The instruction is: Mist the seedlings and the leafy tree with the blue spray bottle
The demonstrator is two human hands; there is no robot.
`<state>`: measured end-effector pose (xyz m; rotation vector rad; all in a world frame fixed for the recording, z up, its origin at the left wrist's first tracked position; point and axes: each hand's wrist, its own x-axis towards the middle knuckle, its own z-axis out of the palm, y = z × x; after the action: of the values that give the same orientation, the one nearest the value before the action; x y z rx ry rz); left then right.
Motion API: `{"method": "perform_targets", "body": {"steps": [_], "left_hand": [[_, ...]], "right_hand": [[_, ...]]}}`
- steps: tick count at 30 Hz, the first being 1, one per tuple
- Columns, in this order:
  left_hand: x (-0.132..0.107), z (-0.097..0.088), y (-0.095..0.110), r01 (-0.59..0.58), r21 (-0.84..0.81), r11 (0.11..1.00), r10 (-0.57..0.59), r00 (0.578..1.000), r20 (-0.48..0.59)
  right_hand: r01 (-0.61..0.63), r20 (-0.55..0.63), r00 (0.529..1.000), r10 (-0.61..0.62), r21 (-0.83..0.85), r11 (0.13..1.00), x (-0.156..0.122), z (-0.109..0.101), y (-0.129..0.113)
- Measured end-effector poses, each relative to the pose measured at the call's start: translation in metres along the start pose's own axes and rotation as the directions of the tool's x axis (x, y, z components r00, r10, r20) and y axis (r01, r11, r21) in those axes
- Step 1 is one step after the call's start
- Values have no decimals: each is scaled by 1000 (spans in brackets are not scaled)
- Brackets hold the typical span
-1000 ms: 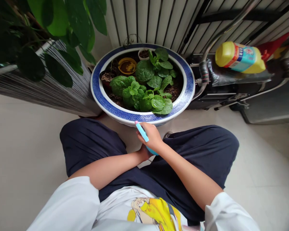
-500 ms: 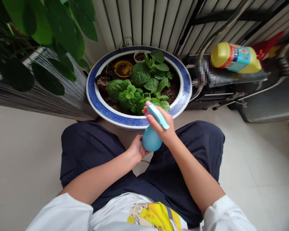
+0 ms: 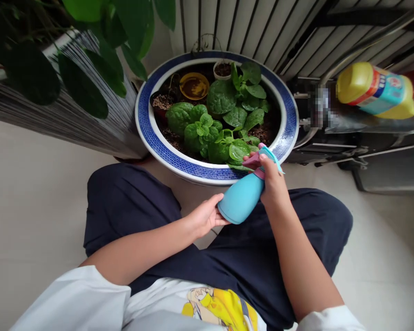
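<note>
A blue spray bottle (image 3: 241, 198) with a pink trigger and collar lies tilted across both hands, above my lap. My right hand (image 3: 272, 177) is closed around its neck and spray head, fingers by the trigger. Under the base, my left hand (image 3: 207, 216) supports the bottle with thumb and fingers. Just beyond stands a round pot (image 3: 189, 171) with a blue and white rim. Green leafy plants (image 3: 222, 99) grow in its dark soil, some leaves shiny. The spray head is over the pot's near right rim.
Inside the pot sit a yellow dish (image 3: 194, 86) and a small white pot (image 3: 222, 70). To the right, a yellow bottle (image 3: 377, 91) lies on a metal-framed cart. A tall grey striped planter (image 3: 100, 105) with overhanging leaves stands left. Slatted panels (image 3: 241, 27) rise behind.
The spray bottle has swung from pointing away to lying sideways, its base toward the left and its head to the right. Both hands moved with it, and the view shifted left.
</note>
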<state>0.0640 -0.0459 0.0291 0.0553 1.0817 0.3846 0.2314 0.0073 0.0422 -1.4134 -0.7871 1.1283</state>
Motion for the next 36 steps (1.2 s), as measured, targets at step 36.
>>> {"method": "perform_targets", "body": {"steps": [36], "left_hand": [[10,-3,-48,237,-114,965,-207,952,226]], "right_hand": [[-233,342,902,266,-134,963,-1,-9,-6]]}}
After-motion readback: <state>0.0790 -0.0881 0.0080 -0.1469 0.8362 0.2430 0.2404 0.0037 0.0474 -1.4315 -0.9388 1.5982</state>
